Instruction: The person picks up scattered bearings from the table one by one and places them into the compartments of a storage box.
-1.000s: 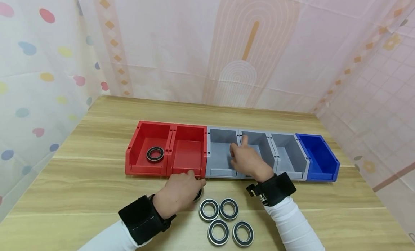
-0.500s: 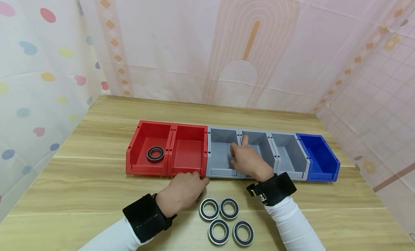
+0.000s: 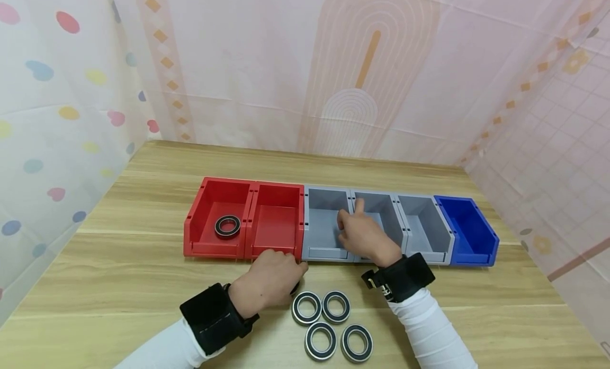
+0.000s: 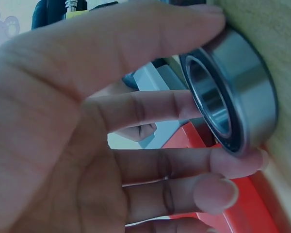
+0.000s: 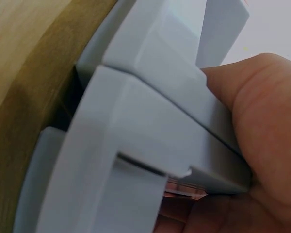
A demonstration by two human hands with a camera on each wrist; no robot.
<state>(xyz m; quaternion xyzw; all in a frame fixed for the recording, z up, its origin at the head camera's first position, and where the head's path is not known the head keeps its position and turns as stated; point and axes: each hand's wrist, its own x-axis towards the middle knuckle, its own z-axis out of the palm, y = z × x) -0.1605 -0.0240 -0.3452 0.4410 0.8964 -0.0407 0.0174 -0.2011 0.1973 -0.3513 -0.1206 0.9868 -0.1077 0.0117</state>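
Just in front of the second red bin, my left hand [image 3: 271,280] pinches a ball bearing [image 4: 254,90] between thumb and fingers. The bearing is a steel ring with a black seal, and it sits at the tabletop. From the head view it is mostly hidden under the hand. My right hand [image 3: 366,236] straddles the adjoining side walls [image 5: 160,107] of two grey bins, thumb on one side and fingers on the other, gripping them. Several more bearings [image 3: 321,341] lie flat on the table between my forearms.
A row of joined bins spans the table: two red bins [image 3: 278,226], grey bins [image 3: 329,221] and a blue bin [image 3: 469,228] at the right end. One bearing [image 3: 227,226] lies in the leftmost red bin. Patterned curtains [image 3: 238,67] hang behind and beside the table.
My left hand has shifted slightly to the right and covers more of the bearing beneath it. The right hand keeps its place on the grey bins.
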